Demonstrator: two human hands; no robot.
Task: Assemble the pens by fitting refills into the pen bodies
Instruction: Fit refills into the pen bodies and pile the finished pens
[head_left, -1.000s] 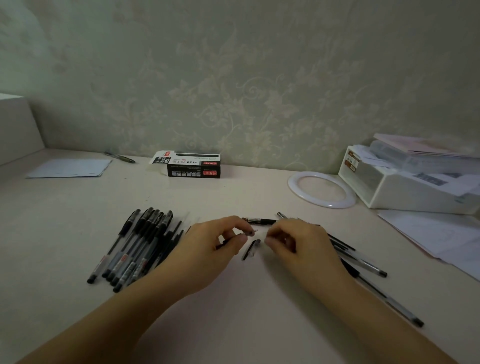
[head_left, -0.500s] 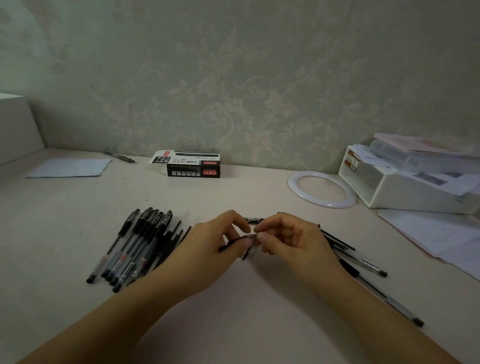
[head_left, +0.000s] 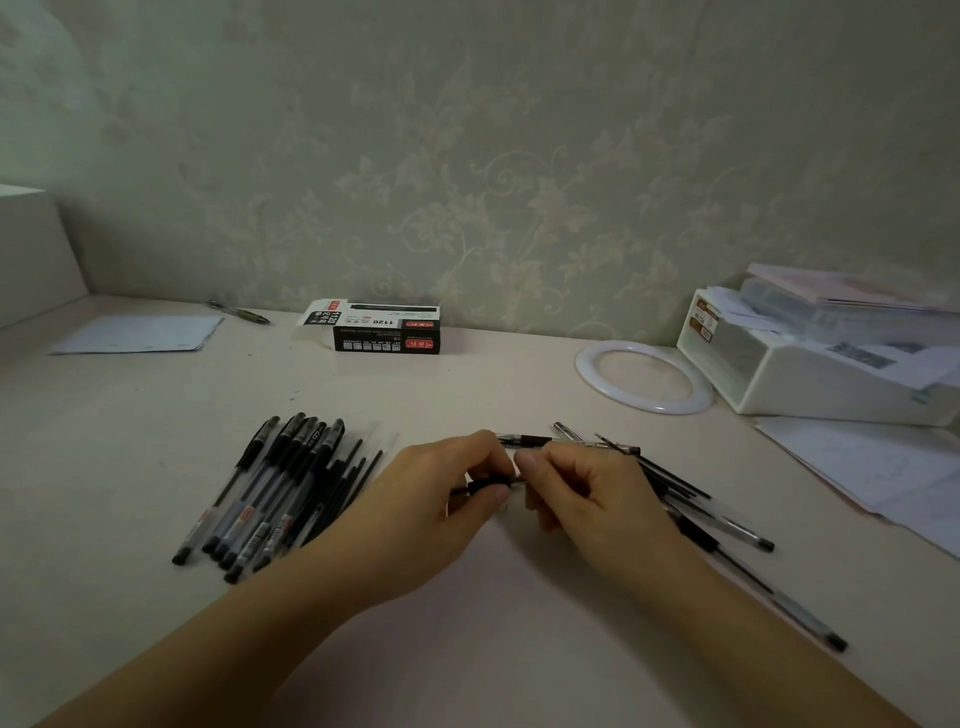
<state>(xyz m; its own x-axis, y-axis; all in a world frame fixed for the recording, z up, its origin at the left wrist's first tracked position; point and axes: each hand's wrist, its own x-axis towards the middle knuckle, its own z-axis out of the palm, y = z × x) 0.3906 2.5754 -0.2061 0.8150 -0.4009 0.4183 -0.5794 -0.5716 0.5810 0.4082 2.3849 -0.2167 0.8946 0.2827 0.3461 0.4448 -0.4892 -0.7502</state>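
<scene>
My left hand (head_left: 441, 499) pinches a short black pen part (head_left: 480, 487) just above the desk at the centre. My right hand (head_left: 582, 493) meets it from the right, its fingertips pinching the clear end of the same piece. What lies between the fingers is mostly hidden. A bundle of several capped black pens (head_left: 270, 488) lies to the left, with thin black refills (head_left: 353, 478) along its right side. Several loose pen bodies and refills (head_left: 701, 514) lie to the right, partly under my right wrist. One more pen part (head_left: 524, 441) rests just beyond my fingers.
A black and white pen box (head_left: 384, 327) stands at the back near the wall. A white ring (head_left: 644, 376) and a white organiser with papers (head_left: 821, 358) sit at the right. Loose sheets (head_left: 883, 467) lie at the right edge, another paper (head_left: 140, 335) and a pen (head_left: 239, 312) at back left.
My hands have come together: they were apart a second ago with a small black piece on the desk between them, and now both pinch one piece lifted off the desk.
</scene>
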